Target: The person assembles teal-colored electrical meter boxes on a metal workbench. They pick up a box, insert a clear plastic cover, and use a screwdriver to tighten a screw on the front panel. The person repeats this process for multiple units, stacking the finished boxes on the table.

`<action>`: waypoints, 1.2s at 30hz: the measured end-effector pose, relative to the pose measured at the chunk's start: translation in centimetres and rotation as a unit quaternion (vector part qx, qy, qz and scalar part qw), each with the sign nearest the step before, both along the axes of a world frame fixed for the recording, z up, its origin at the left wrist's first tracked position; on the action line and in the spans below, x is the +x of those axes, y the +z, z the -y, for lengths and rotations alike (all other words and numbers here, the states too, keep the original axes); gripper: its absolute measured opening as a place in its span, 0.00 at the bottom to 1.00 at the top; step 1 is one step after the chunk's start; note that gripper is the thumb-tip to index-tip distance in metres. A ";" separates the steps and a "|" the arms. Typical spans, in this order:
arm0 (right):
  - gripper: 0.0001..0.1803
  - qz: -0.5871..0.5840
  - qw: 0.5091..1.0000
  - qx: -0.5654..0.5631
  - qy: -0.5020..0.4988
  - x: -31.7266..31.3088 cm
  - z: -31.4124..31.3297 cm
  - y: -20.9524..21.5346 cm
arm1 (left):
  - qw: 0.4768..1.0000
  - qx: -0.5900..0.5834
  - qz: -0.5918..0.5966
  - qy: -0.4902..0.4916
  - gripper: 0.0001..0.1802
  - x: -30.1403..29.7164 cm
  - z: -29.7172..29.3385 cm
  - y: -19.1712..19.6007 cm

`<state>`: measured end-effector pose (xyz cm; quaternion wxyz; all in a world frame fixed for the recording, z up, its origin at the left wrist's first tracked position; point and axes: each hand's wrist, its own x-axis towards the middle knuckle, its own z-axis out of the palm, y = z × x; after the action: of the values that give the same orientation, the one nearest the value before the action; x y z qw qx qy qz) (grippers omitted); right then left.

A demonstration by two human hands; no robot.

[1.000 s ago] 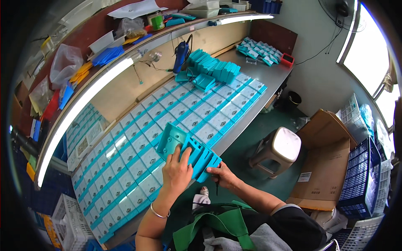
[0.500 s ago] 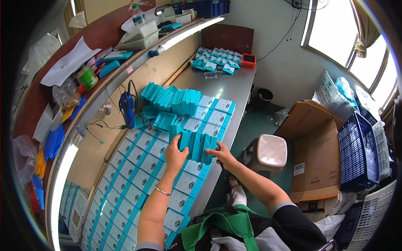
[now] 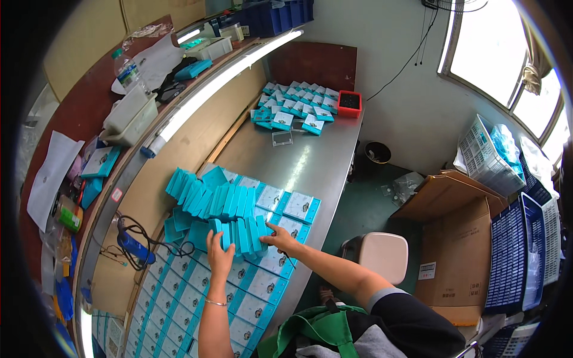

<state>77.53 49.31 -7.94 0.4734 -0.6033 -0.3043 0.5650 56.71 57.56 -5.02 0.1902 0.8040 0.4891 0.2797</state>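
Note:
A short row of teal open boxes [image 3: 243, 236], standing on edge side by side, is pressed between my two hands. My left hand [image 3: 221, 256] closes on the row's left end, with its fingers along the outer box. At the right end, my right hand [image 3: 282, 238] presses with thumb and fingers. A thin dark thing pokes out under the right hand; its kind is unclear. Right behind the held row stands a larger bunch of similar teal boxes [image 3: 221, 198], leaning on one another. Beneath and around lie rows of flat white-topped teal boxes [image 3: 255, 309] covering the near bench.
A blue corded tool [image 3: 136, 248] lies by the bench's left wall. More white-and-teal boxes [image 3: 292, 107] and a red tray [image 3: 350, 104] sit at the far end. A stool [image 3: 384, 256], a cardboard carton [image 3: 456, 256] and blue crates [image 3: 513, 256] stand to the right.
Both hands have carried the row of teal boxes left and lower, up against the bunch on the bench. The view has shifted as well.

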 end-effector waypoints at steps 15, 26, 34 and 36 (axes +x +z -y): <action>0.50 -0.025 0.994 0.015 0.109 2.3 0.6 0.2 | 0.996 0.072 0.053 -0.013 0.26 -1.5 3.8 -2.2; 0.38 0.221 0.963 0.012 0.154 5.4 2.8 -0.7 | 0.977 0.121 0.017 -0.175 0.27 5.2 10.0 1.1; 0.21 0.301 0.894 0.084 0.321 15.3 -1.7 -4.4 | 0.937 0.173 -0.102 -0.288 0.16 15.8 8.8 -4.5; 0.21 0.289 0.899 0.146 0.296 20.5 -2.8 -4.4 | 0.941 0.191 -0.085 -0.265 0.16 19.1 7.7 -5.4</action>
<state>98.03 52.13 -12.38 0.2582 -0.5463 -0.6713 0.4293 75.80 49.91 -10.45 0.0579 0.9466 0.2095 0.2382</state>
